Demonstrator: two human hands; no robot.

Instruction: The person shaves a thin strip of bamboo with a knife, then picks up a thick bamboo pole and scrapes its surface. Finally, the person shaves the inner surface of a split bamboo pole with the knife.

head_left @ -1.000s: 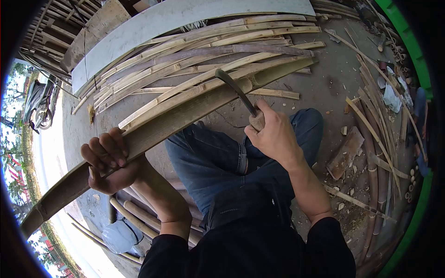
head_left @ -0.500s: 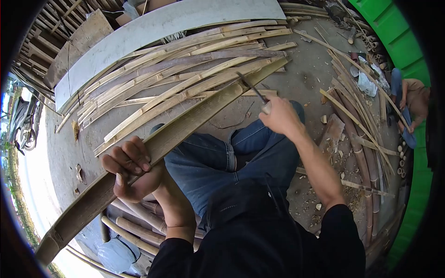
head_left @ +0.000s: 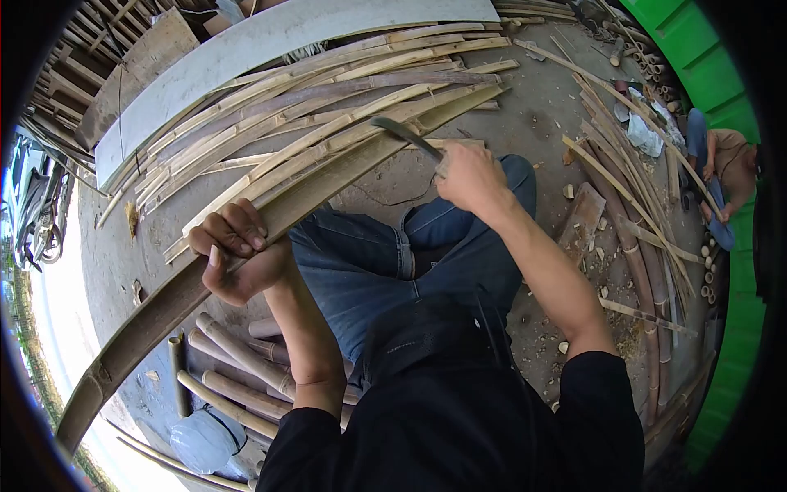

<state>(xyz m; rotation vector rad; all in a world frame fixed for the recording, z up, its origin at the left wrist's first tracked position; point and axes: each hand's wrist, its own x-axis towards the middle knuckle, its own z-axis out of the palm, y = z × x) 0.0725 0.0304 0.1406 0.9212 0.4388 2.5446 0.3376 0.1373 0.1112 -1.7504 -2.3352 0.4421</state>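
Note:
My left hand point(head_left: 236, 252) grips a long split bamboo piece point(head_left: 316, 190), fingers wrapped over its edge. The hollow inner side faces up, and the piece slants from the lower left to the upper right across my lap. My right hand point(head_left: 474, 185) is closed around the handle of a knife with a dark, curved blade point(head_left: 403, 134). That blade overlaps the hollow of the bamboo, near a node towards its far end. Most of the handle is hidden in my fist.
Split bamboo strips point(head_left: 270, 135) lie stacked ahead beside a long grey board point(head_left: 213, 70). Bamboo poles point(head_left: 238, 357) lie at lower left. More strips point(head_left: 631, 189) and wood shavings point(head_left: 602, 246) cover the floor at right. Another person point(head_left: 730, 164) sits by the green wall point(head_left: 705, 61).
My right hand and the knife have moved left along the bamboo, towards me. My left hand has risen slightly in view, and the bamboo's far end has shifted up a little.

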